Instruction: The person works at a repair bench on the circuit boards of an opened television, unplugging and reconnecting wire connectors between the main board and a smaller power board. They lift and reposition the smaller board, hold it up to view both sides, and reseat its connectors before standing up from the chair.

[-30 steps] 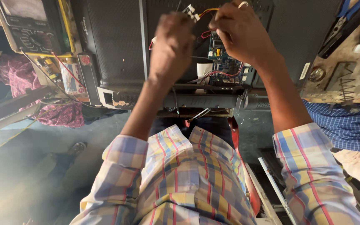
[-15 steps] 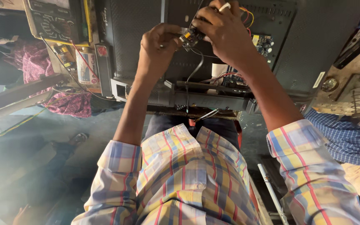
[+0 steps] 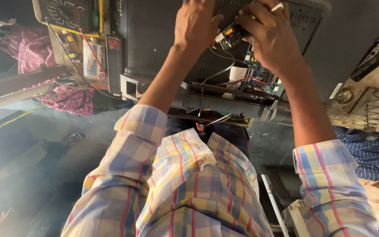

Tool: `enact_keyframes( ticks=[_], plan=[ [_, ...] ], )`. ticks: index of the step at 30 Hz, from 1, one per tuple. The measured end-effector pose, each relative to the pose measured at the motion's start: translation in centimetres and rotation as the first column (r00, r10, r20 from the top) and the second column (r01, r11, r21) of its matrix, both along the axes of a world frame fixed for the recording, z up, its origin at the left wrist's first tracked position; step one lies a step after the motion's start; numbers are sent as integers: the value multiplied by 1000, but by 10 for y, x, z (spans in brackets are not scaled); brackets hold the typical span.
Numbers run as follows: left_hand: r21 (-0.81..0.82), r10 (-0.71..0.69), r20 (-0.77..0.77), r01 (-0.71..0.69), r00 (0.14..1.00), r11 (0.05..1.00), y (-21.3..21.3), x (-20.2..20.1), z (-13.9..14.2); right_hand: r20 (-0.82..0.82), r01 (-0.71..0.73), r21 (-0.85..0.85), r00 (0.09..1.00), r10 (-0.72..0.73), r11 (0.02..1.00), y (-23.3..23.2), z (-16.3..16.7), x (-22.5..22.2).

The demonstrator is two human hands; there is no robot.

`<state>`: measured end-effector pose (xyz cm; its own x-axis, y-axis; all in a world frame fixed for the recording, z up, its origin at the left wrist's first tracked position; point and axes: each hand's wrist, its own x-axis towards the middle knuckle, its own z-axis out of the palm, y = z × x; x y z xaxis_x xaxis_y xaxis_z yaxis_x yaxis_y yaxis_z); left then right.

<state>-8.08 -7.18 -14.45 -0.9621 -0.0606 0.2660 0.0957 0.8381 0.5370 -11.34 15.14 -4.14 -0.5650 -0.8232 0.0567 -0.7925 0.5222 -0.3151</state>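
Nearest the camera is the person's own plaid shirt [image 3: 198,193], pale yellow and blue with red lines, filling the bottom of the view, both sleeves rolled to the forearm. At about 4 o'clock a second person in a blue checked shirt [image 3: 369,153] shows only as a sleeve and stays out of the work.

Both forearms reach up toward 12 o'clock. The left hand [image 3: 196,26] has its fingers curled and pressed together around the left end of a small circuit board [image 3: 231,35], while the right hand [image 3: 270,37] closes over its right end, fingers wrapped so that only a corner of the board shows between the two hands. The board sits at about 12 o'clock, held just in front of the dark perforated back panel [image 3: 163,39] of a large flat appliance.

The board looks light and stiff but fragile: thin, studded with small parts, and probably best held by its bare edges, not across the components. Thin wires [image 3: 218,72] trail down from it toward a larger blue circuit board [image 3: 259,81] at 1 o'clock, so it likely cannot be pulled far without straining them.

Farther off, at 10 o'clock, stand a yellow-cased multimeter [image 3: 69,15] and a cylindrical can [image 3: 94,59]; at 2 o'clock a cluttered worktop [image 3: 369,105] carries a coiled spring.
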Motion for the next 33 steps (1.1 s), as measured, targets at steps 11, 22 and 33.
enact_keyframes(
  ticks=[11, 22, 33],
  plan=[
    [206, -80, 181, 42, 980, 978, -19, 24, 36, -76, -21, 47, 997, 25, 999, -2, -12, -3],
    [297, 63, 430, -207, 901, 932, -9, 100, 63, -58, -63, -62, 997, 59, 996, 0, -2, -11],
    [306, 25, 395, -157, 919, 939, -10, 94, 54, 1, -60, -47, 998, 60, 997, -1, -10, -12]
  ],
)
